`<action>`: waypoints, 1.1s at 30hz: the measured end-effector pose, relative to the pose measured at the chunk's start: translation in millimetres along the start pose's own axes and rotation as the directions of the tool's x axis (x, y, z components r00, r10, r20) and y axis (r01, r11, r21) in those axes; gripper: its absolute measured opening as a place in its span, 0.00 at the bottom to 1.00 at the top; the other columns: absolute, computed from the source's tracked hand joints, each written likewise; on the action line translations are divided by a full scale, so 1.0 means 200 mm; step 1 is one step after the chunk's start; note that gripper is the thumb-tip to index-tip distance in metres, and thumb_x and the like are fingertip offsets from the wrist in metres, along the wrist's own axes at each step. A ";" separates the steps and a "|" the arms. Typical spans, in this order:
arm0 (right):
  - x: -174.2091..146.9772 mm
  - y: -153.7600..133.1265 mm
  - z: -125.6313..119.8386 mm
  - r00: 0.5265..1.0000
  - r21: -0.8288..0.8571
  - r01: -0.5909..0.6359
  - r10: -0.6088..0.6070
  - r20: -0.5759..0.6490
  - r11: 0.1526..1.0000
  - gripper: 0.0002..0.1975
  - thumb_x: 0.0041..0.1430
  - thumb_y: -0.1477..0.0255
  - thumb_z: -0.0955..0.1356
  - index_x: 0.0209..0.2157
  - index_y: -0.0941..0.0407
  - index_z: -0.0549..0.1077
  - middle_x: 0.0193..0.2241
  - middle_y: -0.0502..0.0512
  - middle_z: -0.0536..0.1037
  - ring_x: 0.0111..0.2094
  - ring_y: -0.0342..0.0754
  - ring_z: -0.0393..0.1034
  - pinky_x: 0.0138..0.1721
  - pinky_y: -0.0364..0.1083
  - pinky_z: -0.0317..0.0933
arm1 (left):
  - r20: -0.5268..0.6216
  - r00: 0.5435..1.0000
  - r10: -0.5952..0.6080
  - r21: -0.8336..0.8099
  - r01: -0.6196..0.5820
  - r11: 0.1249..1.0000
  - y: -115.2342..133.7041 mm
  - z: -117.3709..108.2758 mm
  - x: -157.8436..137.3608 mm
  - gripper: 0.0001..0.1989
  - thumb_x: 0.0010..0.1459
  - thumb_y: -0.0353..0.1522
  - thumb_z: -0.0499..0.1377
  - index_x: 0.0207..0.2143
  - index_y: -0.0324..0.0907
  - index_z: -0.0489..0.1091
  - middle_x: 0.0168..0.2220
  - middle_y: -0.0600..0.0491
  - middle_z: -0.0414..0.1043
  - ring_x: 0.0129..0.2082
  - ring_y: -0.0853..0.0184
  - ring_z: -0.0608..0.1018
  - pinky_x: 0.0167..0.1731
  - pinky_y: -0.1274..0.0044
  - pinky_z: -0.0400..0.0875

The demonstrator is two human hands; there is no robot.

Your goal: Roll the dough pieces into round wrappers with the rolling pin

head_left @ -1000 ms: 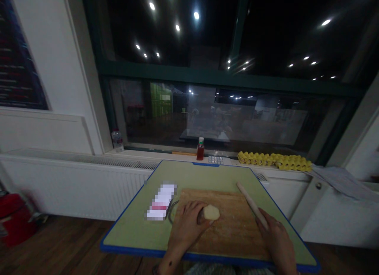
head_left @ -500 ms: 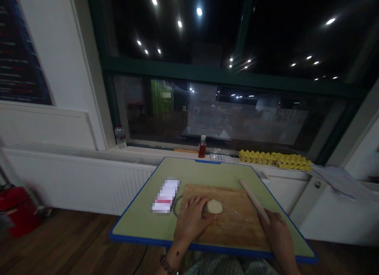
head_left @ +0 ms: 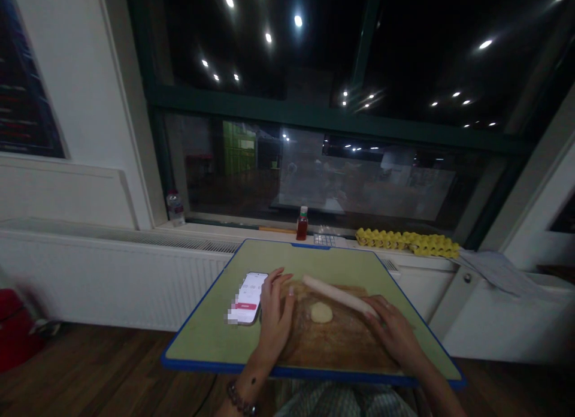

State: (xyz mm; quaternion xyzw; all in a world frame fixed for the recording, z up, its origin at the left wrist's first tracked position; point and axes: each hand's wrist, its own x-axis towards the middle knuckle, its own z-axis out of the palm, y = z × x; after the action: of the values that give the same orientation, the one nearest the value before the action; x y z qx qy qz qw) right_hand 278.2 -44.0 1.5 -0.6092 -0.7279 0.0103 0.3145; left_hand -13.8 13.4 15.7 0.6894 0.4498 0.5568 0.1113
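Note:
A pale round piece of dough lies on the wooden cutting board. My right hand grips the near right end of a light rolling pin, which slants across the board just beyond the dough. My left hand is over the board's left edge, fingers apart and pointing forward, with nothing in it. The pin's far left end is free, a short way right of the left fingertips. Beside my left hand, a lit phone lies on the table.
The board rests on a small pale green table with a blue rim. On the sill behind stand a red sauce bottle, a clear bottle and yellow egg trays. A white radiator runs under the window.
My left hand has let go of the dough and moved left and forward. My right hand has swung the rolling pin leftward over the board, behind the dough.

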 end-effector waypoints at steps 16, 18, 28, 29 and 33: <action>0.21 -0.18 0.12 0.951 -0.145 0.281 -0.256 0.172 0.948 0.17 0.67 0.66 0.59 0.53 0.51 0.70 0.52 0.58 0.72 0.51 0.52 0.66 0.54 0.53 0.57 | 0.371 0.928 0.024 0.491 -0.218 0.843 0.04 0.08 0.17 0.17 0.66 0.40 0.47 0.42 0.42 0.72 0.45 0.46 0.73 0.46 0.56 0.72 0.48 0.64 0.60; 0.20 -0.16 0.13 0.955 -0.131 0.266 -0.242 0.174 0.955 0.17 0.67 0.66 0.60 0.54 0.51 0.70 0.52 0.58 0.72 0.52 0.52 0.66 0.54 0.53 0.57 | 0.388 0.922 -0.005 0.508 -0.210 0.835 0.03 0.10 0.18 0.18 0.66 0.40 0.47 0.42 0.41 0.72 0.44 0.46 0.73 0.46 0.56 0.72 0.47 0.65 0.61; 0.25 -0.16 0.15 0.979 0.093 -0.020 0.001 0.202 0.995 0.28 0.69 0.59 0.50 0.47 0.55 0.75 0.47 0.56 0.78 0.50 0.50 0.70 0.55 0.51 0.59 | 0.485 0.873 -0.044 0.565 -0.275 0.778 0.02 0.16 0.17 0.17 0.64 0.36 0.47 0.39 0.40 0.74 0.41 0.45 0.76 0.43 0.56 0.74 0.44 0.65 0.62; 0.27 -0.16 0.16 0.978 0.042 -0.047 0.038 0.207 0.998 0.30 0.70 0.61 0.47 0.46 0.55 0.76 0.45 0.56 0.79 0.50 0.49 0.71 0.55 0.51 0.60 | 0.490 0.870 -0.052 0.573 -0.277 0.772 0.02 0.16 0.17 0.17 0.64 0.36 0.47 0.40 0.40 0.74 0.41 0.45 0.76 0.42 0.56 0.75 0.44 0.65 0.62; 0.34 -0.22 0.19 0.966 -0.357 0.056 0.039 0.255 0.932 0.24 0.69 0.69 0.50 0.50 0.58 0.73 0.41 0.62 0.80 0.42 0.52 0.75 0.45 0.51 0.66 | 0.505 0.861 -0.068 0.587 -0.284 0.758 -0.01 0.16 0.15 0.18 0.63 0.36 0.47 0.39 0.40 0.75 0.41 0.43 0.76 0.42 0.55 0.75 0.43 0.64 0.63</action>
State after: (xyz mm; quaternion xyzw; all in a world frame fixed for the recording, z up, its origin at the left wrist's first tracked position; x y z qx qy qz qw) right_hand 218.1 20.1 18.5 -0.6469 -0.7546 -0.0459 0.1000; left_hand 12.2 48.9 23.1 0.8298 0.5265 0.1774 -0.0534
